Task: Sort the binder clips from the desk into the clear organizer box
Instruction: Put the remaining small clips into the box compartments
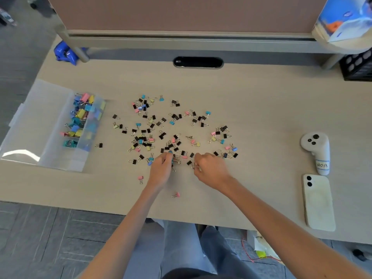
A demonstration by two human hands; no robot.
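Forearms reach in from the lower edge over a pale woodgrain desk. Left hand curls its fingers round a few small clips. Right hand is curled too, but any grip cannot be told. Binder clips, black and pastel with wire handles, lie scattered mid-frame beyond the knuckles. Clear organizer box, lid open, sits centre left, one row holding larger coloured clips. Oval black grommet marks the far edge.

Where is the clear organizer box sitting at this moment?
In the head view, the clear organizer box sits on the left of the desk, left of the scattered binder clips, with coloured clips inside.
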